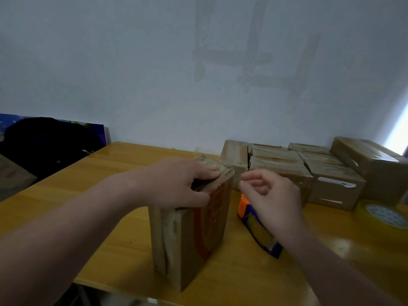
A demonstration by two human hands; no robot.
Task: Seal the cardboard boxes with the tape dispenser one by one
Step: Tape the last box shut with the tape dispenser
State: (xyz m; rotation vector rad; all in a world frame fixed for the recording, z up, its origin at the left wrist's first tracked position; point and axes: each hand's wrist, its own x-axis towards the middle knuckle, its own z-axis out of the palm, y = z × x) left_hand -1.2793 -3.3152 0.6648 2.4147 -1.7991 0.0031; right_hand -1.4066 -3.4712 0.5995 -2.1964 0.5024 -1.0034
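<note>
Item under inspection: one cardboard box (192, 235) stands upright on its narrow end near the front edge of the tabletop (110, 217), roughly at the centre of my view. Its right-hand face carries an orange-red printed mark. The top flaps are folded down.

Left hand (176, 182): it rests on the top of this box. Its fingers (209, 168) lie straight and close together across the flaps, pressing down, and the thumb sits against the upper edge of the side facing me.

Right hand (271, 199): it hovers just to the right of the box's top, not touching it. The fingers are loosely curled, with thumb and forefinger a little apart, and I can make out nothing held between them.

Tape dispenser (260, 230): blue body with an orange part at its far end, lying on the tabletop just beside the box, directly under the right hand. The hand is not in contact with it.

Surroundings: a group of further cardboard boxes (331, 180) sits packed together at the rear right of the tabletop, against the wall (132, 62); several show glossy tape on their tops. A roll of tape (384, 215) lies flat at the right edge. A dark bag (44, 146) sits off the tabletop's left end.
</note>
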